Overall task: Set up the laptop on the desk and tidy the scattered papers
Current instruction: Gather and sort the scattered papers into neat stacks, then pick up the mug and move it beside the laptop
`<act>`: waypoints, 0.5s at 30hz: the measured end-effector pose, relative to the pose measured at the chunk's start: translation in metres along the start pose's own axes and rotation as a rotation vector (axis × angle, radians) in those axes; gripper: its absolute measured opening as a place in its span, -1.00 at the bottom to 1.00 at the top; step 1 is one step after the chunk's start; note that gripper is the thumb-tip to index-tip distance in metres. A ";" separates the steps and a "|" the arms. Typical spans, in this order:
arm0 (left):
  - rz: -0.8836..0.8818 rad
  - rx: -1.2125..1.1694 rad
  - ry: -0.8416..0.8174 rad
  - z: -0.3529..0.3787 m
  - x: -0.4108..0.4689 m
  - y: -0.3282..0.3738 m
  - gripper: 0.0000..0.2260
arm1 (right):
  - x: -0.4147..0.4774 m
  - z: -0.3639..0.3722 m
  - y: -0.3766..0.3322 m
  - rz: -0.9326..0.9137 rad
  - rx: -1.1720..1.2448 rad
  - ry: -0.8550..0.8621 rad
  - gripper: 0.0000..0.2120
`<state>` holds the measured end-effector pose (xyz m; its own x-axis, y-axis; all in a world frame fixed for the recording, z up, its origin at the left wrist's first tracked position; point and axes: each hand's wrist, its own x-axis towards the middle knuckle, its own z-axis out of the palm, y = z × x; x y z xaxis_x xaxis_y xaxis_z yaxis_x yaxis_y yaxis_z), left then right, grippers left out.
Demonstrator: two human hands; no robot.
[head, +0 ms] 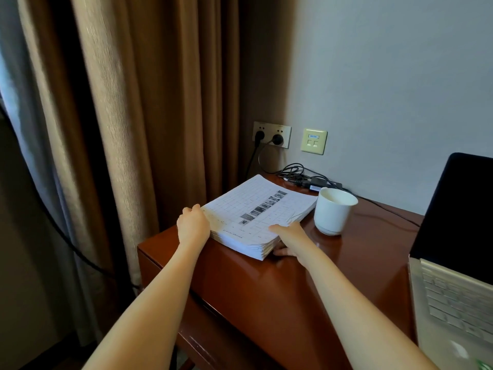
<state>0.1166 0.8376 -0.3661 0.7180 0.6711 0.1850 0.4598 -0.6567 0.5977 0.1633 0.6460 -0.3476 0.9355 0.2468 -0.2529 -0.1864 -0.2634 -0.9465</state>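
Two slender bare forearms, bare left hand, bare right hand

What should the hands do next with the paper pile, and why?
Probably square the paper stack by pressing its sides together: the left hand and right hand hold its near edges, and the corner sheets look staggered.

Single head-worn view, angled down.
It looks close over the desk corner: papers at the wearer's 12 o'clock, laptop at 2.
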 end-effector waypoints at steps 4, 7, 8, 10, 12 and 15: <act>0.028 -0.002 -0.024 -0.001 0.003 -0.004 -0.60 | -0.008 -0.008 -0.001 -0.017 -0.265 0.038 -0.49; 0.046 0.104 -0.082 -0.008 0.006 -0.004 -0.54 | -0.015 -0.023 -0.002 -0.017 -0.343 0.020 -0.57; 0.060 0.182 -0.092 -0.012 0.007 -0.002 -0.53 | -0.016 -0.031 -0.002 -0.008 -0.335 -0.011 -0.60; 0.100 0.313 -0.086 -0.020 0.008 0.004 -0.50 | -0.020 -0.050 -0.002 0.018 -0.316 -0.092 -0.68; 0.162 0.359 -0.073 -0.027 0.005 0.016 -0.48 | -0.025 -0.071 -0.003 0.040 -0.326 -0.165 -0.76; 0.285 0.299 -0.112 -0.024 -0.005 0.041 -0.45 | -0.028 -0.104 -0.003 0.073 -0.372 -0.211 -0.80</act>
<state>0.1196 0.8155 -0.3241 0.8828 0.4180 0.2144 0.3547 -0.8923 0.2792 0.1684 0.5432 -0.3172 0.8345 0.3903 -0.3890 -0.0933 -0.5957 -0.7978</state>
